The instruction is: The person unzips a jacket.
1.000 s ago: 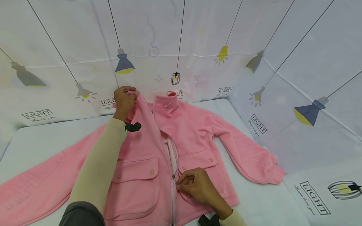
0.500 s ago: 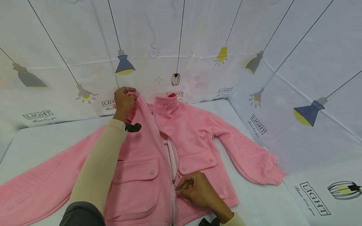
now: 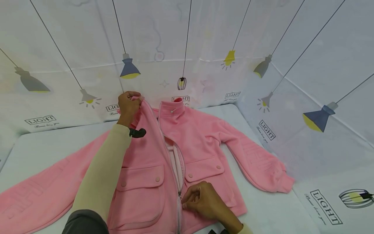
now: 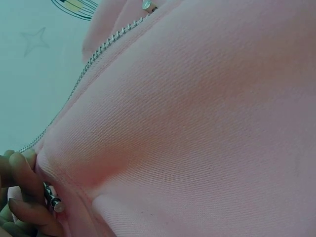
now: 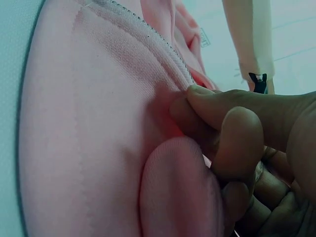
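Note:
A pink jacket point(image 3: 201, 130) lies front up on a white table, its front zipper point(image 3: 179, 213) joined at the bottom and parted above. My left hand point(image 3: 128, 105) grips the collar edge at the left, lifting that front panel; in the left wrist view the fingers point(image 4: 27, 177) curl around the fabric beside a small metal fitting point(image 4: 53, 197). Low on the front, my right hand point(image 3: 201, 200) pinches the pull at the zipper slider point(image 3: 179, 194). In the right wrist view its thumb and forefinger meet at the zipper edge, and the pull itself is hidden behind the fingers.
Two flap pockets, the left pocket point(image 3: 140, 195) and the right pocket point(image 3: 205, 169), carry snap buttons. One sleeve point(image 3: 257, 159) stretches right, the other runs off the left edge. Behind the table point(image 3: 271, 208) hangs a white sheet point(image 3: 204, 39) printed with lamps.
My right hand and the zipper slider have moved a little down the jacket front, and the gap above has lengthened slightly. The left hand holds the collar in the same place.

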Tool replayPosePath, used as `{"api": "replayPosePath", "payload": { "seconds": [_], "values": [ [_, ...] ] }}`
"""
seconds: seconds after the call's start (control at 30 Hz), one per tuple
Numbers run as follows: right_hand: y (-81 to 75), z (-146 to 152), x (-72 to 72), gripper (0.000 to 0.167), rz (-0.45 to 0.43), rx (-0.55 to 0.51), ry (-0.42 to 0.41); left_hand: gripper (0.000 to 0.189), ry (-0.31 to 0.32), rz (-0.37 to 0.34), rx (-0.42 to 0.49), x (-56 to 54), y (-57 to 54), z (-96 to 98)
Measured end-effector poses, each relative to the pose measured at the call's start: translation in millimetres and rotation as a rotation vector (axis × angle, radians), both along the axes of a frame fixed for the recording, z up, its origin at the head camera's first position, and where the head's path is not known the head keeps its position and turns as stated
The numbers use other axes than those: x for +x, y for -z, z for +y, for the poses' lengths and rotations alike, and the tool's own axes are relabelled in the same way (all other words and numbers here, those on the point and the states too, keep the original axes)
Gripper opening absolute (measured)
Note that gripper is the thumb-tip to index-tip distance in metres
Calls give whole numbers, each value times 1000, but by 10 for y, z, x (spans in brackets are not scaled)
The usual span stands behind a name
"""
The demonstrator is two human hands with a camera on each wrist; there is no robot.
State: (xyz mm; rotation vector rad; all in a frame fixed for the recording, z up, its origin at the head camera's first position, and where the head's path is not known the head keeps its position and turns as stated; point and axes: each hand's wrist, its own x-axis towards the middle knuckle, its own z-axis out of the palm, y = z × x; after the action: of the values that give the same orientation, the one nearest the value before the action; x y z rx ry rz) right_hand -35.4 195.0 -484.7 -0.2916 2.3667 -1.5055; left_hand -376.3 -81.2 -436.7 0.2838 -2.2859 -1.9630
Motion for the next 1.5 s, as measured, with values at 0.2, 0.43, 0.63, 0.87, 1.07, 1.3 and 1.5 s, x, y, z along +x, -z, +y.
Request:
{"api": "replayPosePath", "payload": {
  "seconds": [0.2,0.43,0.63,0.87,1.07,1.3,1.5],
  "values": [
    [10,5,17,12,24,5,-22,17,-1,9,-12,-9,9,2],
    [28,7,41,13,15,2,-31,17,-2,27,-4,-5,17,-2],
    [24,6,65,12,9,-5,-44,17,-8,23,-10,8,-4,-6],
    [10,3,101,13,-5,-17,-61,17,-10,27,-6,0,-13,-10],
    [-3,-7,132,14,2,-9,-82,17,-6,18,-7,-14,5,-17],
    [-23,2,167,14,5,-2,-85,17,-5,17,-6,-21,7,-12],
    [-21,10,200,15,-37,5,-84,17,-4,15,19,-14,16,3]
  ]
}}
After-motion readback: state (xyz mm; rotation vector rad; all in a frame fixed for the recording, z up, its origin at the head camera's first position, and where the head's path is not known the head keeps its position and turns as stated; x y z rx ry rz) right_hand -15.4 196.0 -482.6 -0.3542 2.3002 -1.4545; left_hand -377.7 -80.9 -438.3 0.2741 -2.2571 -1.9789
